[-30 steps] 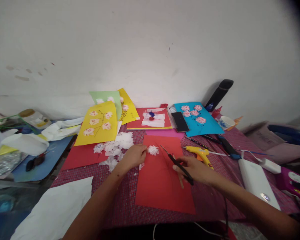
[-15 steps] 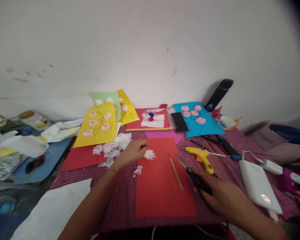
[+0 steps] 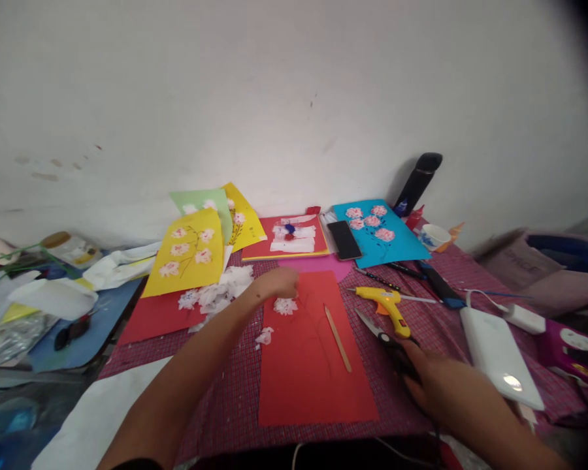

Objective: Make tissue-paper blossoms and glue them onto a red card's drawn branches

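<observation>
My left hand (image 3: 281,283) is closed, its fingers curled downward over the upper part of a red paper sheet (image 3: 318,391). Whatever the fingers may hold is hidden. Just below that hand, a white crumpled-paper flower (image 3: 285,305) lies on the sheet's upper left. A brown pencil (image 3: 338,339) rests on the sheet beside faint drawn lines. In my right hand (image 3: 436,378) are black-handled scissors (image 3: 388,341), held to the right of the sheet with blades pointing up and left. Near their tips lies a yellow glue gun (image 3: 383,301).
White paper scraps (image 3: 225,287) pile left of the sheet. Flower pictures on yellow card (image 3: 186,254) and blue card (image 3: 387,251) stand behind, with a phone (image 3: 344,240). A white power bank (image 3: 500,356) lies at right; a dark bottle (image 3: 418,184) leans against the wall.
My left hand has shifted right and slightly up, away from the white flower. My right hand has drawn the scissors rightward, off the red sheet's edge. The view has turned slightly.
</observation>
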Motion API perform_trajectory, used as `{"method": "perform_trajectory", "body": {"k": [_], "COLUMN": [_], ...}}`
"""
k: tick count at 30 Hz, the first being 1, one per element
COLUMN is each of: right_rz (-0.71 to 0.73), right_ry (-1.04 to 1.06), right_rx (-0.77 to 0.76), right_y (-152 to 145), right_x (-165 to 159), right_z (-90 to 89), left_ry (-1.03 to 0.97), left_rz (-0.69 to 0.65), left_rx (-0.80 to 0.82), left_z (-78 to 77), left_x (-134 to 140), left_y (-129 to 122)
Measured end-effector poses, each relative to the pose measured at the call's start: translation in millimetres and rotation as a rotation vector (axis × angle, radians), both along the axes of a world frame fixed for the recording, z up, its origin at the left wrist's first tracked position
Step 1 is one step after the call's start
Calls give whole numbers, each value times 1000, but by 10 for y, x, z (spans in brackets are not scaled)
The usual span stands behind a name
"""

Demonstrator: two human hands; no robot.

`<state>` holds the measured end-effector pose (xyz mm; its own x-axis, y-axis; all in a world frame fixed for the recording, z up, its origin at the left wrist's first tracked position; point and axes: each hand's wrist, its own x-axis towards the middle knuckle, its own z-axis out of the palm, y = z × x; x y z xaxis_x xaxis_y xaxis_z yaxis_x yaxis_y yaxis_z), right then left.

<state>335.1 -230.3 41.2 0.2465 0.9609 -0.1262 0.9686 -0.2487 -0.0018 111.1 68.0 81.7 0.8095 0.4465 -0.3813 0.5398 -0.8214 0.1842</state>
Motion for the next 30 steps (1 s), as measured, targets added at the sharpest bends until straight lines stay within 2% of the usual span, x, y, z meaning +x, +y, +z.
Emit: {"method": "perform_trajectory", "body": {"k": [3, 6, 10, 14, 18, 23, 28, 30], "right_rz": [24, 16, 68, 89, 85, 85, 38, 34], "right_ry": [-1, 10, 49, 70, 31, 55, 92, 82], "right_rx": [-51, -30, 11, -10, -44, -75, -73, -53], "right_y": [2, 23, 109, 187, 209, 225, 213, 201], "right_x": [-3, -34, -150, -227, -236, -234, -183, -163], "right_z": [7, 42, 84, 65, 57, 147, 162, 134], "left_ry": [55, 67, 32, -29, -140, -330, -481, -571], "left_rz": [-2, 17, 53, 73, 131, 246, 383, 460], "left_rx": [8, 15, -11, -104, -196, -261, -329, -421], "left_z": [-36, -92, -113, -84, -84, -78, -39, -48], "left_x": [94, 138, 112, 38, -42, -173, -397, -508], "left_y": [15, 12, -9, 13, 71, 100, 18, -52]}}
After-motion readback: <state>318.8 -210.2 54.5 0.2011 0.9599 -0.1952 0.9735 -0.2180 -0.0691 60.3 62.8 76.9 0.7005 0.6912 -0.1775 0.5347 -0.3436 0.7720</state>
